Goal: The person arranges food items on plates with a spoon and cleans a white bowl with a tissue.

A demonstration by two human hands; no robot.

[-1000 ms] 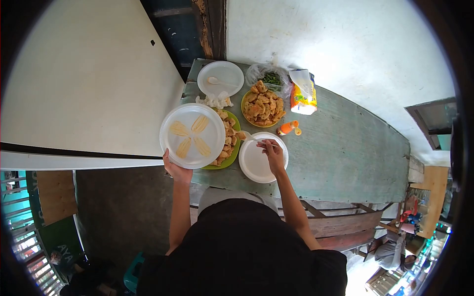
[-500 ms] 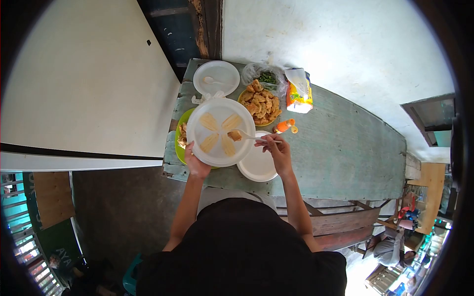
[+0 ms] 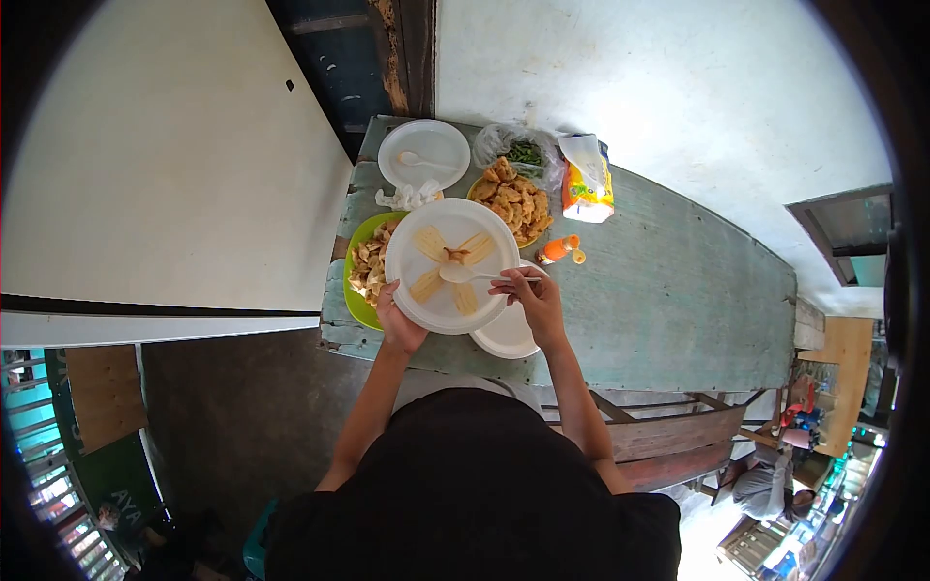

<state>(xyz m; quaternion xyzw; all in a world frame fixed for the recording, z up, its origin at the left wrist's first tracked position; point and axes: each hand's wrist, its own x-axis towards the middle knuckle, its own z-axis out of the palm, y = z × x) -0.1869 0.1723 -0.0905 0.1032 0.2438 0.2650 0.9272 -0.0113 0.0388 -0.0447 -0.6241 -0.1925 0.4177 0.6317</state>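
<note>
The left hand (image 3: 402,324) pinches the lower-left rim of a white plate (image 3: 408,302), holding it up over the near-left part of the desk (image 3: 678,281). Four pale, ridged pieces fan out on that plate, with a small brown piece of food (image 3: 455,255) at their centre. The right hand (image 3: 531,295) pinches the handle of a white plastic spoon (image 3: 458,274), its bowl just beside that morsel. A second white plate (image 3: 511,335) lies partly hidden beneath, by the desk's near edge. Left of the raised plate, a green plate (image 3: 356,292) of food sits near the left edge; farther back stand a heaped plate of fried food (image 3: 513,201) and an orange-capped bottle (image 3: 555,250).
</note>
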